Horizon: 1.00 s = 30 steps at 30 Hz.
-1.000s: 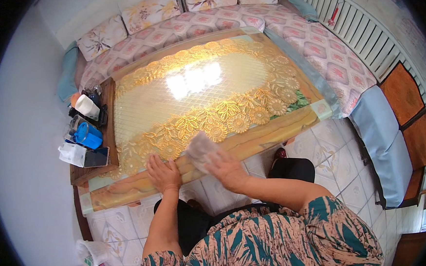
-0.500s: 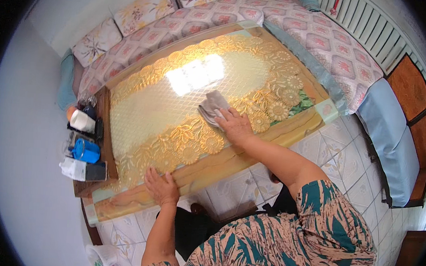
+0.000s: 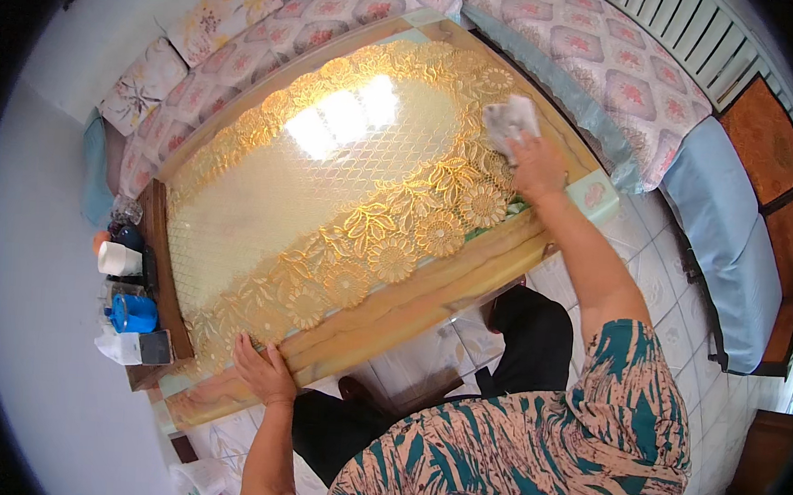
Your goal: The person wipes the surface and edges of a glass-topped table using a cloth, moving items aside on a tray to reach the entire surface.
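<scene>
Gold-patterned surface: glossy table top [image 3: 327, 198] with lace flower print, glare patch near the far middle; head view only.
Right hand [image 3: 536, 165]: arm stretched to the far right part of the table, fingers closed down on a grey cloth [image 3: 510, 120], pressing it flat against the top.
Cloth position: near the table's far right edge, beside the floral bench cushions [image 3: 599, 56].
Left hand [image 3: 264, 373]: open, palm down, fingers spread, resting on the near edge at the left.
Left end clutter: blue cup [image 3: 132, 314], white cup [image 3: 119, 259].
</scene>
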{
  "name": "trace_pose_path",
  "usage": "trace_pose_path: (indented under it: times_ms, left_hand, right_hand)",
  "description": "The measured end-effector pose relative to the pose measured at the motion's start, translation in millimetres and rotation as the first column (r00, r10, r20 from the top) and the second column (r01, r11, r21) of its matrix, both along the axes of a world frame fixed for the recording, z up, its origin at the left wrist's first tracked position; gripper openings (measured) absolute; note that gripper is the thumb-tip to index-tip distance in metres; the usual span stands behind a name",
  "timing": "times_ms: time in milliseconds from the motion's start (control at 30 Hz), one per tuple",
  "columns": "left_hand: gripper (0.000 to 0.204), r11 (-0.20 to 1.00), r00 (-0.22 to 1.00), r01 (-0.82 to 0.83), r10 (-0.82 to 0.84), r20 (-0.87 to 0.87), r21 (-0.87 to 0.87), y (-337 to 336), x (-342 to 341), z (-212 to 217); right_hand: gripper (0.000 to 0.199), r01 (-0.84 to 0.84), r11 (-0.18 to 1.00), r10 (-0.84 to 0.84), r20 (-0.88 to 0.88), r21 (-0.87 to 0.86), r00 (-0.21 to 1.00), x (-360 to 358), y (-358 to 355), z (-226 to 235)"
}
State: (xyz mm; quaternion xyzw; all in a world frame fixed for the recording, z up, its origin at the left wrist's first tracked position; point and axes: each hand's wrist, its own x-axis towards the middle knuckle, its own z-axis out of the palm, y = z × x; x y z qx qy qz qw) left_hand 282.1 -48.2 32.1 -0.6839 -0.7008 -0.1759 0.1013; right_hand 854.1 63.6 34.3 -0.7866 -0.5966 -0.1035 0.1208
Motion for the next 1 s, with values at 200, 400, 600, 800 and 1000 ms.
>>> trace_pose_path:
  times_ms: [200,400,600,800,1000]
  left_hand:
    - [0.050,0.999,1.000,-0.014,0.014,0.001,-0.052,3,6,6]
    - [0.052,0.998,0.999,-0.035,0.034,-0.013,-0.052,3,6,7]
    - [0.053,0.998,0.997,-0.069,0.069,-0.021,-0.010,4,4,0]
    - [0.054,0.995,0.996,-0.094,0.094,-0.014,-0.036,7,6,-6]
    - [0.056,0.995,0.994,-0.092,0.094,-0.060,0.026,9,-5,-18]
  right_hand:
    - [0.044,0.361,0.928,-0.360,0.022,-0.089,0.933,67,-80,19]
    - [0.044,0.460,0.882,-0.457,0.051,-0.100,0.888,22,-139,24]
    - [0.043,-0.096,0.977,0.106,-0.043,0.190,0.993,-142,-168,19]
    - [0.044,-0.470,0.875,0.478,-0.051,0.119,0.877,-235,-190,26]
    - [0.042,-0.365,0.926,0.374,-0.099,0.099,0.922,-136,-179,32]
